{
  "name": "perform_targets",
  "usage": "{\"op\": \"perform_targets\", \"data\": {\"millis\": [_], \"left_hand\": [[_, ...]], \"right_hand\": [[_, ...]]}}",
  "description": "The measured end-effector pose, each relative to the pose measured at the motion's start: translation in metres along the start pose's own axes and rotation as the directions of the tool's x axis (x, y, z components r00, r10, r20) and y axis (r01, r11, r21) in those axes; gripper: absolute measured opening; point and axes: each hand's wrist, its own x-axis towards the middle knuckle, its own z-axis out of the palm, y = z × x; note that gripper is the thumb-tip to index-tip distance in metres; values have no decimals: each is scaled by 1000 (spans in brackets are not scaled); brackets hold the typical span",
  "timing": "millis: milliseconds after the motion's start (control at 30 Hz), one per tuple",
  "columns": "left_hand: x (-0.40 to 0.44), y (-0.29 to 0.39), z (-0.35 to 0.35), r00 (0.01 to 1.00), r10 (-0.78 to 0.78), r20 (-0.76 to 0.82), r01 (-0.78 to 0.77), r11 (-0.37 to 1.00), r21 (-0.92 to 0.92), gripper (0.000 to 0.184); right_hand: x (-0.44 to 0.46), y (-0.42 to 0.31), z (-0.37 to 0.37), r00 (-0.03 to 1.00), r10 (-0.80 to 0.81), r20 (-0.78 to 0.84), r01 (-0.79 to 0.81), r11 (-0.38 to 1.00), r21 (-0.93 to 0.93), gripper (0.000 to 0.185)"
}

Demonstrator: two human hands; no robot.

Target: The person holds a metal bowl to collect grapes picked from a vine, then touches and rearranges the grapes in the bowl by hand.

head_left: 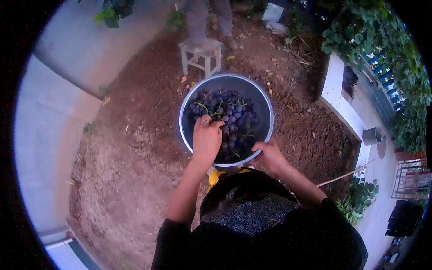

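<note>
A round metal basin (188, 96) with a bright rim is in front of my body, with dark purple grapes (234, 114) on green stems inside. My left hand (207, 140) reaches over the near left part of the rim into the basin. Its fingers are curled and closed at the stems of a bunch of grapes; the fingertips are partly hidden. On the near right side, my right hand (270, 154) grips the basin's rim, its thumb over the edge and its other fingers out of sight beneath.
Beyond the basin stands a small white stool (201, 46), with another person's legs (209, 20) behind it. Bare soil (130, 157) surrounds me. A pale wall (58, 117) runs along the left; a white ledge (342, 101), a grey pot (371, 136) and leafy vines (382, 58) are on the right.
</note>
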Motion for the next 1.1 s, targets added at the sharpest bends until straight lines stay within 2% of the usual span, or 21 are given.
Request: {"op": "perform_targets", "data": {"millis": [133,200,233,267,300,333,400,467,533,600,633,667,700,733,767,800,833,900,967,1067,1100], "left_hand": [[-3,-5,-4,998,-50,-40,44,990,-135,19],[-6,-14,-3,938,-318,-138,269,919,-288,13],[-12,-25,-4,931,-255,-260,194,951,-240,13],[-18,-34,-7,931,-252,-264,191,953,-237,13],[-27,-43,-10,892,-396,-220,313,890,-332,15],[-37,-52,-13,833,-528,-164,426,803,-417,18],[-61,-84,-12,746,-660,-90,605,727,-325,23],[-96,-120,0,740,-645,-191,566,751,-340,27],[-153,-192,40,626,-759,-179,725,651,-223,32],[-171,-176,19,488,-842,-230,781,539,-315,30],[-203,-210,34,349,-930,-117,730,348,-587,32],[-244,-258,59,233,-972,40,603,112,-790,37],[-280,-285,82,230,-972,41,606,110,-788,37],[-311,-305,101,153,-968,201,423,-120,-898,36],[-321,-304,104,134,-949,285,314,-232,-921,35],[-327,-299,105,113,-924,366,200,-340,-919,35],[-334,-288,111,82,-930,359,468,-282,-837,31],[-339,-272,119,56,-938,342,699,-208,-684,27],[-348,-272,145,141,-855,500,734,-248,-632,25],[-362,-279,193,244,-667,704,790,-284,-543,30],[-368,-281,209,245,-668,703,790,-282,-544,30]], "right_hand": [[8,11,-8,999,32,12,-32,999,-5,19],[15,19,-13,995,102,9,-102,992,68,20],[16,21,-16,995,99,10,-100,993,70,20],[16,22,-20,992,124,28,-127,979,162,20],[16,24,-27,988,149,48,-157,955,251,19],[19,29,-37,988,146,53,-155,955,251,19],[24,38,-59,993,103,-53,-90,977,195,18],[21,38,-78,990,129,-61,-113,971,212,16],[26,50,-106,977,157,-142,-122,966,229,16],[30,58,-138,973,176,-152,-139,965,224,18],[32,61,-146,967,196,-165,-158,963,220,21],[26,55,-140,966,198,-166,-160,963,219,21],[14,43,-129,963,112,-243,-40,959,281,25],[8,37,-123,945,30,-324,83,940,330,29],[11,44,-134,949,-51,-312,150,942,301,34],[11,48,-142,949,-50,-311,148,942,301,34],[11,53,-150,944,-22,-328,126,946,300,27],[10,52,-151,933,5,-360,119,939,322,21],[20,67,-168,939,5,-345,124,928,351,21],[15,62,-165,937,18,-348,135,903,409,21],[11,58,-162,930,31,-366,142,888,437,21]]}}
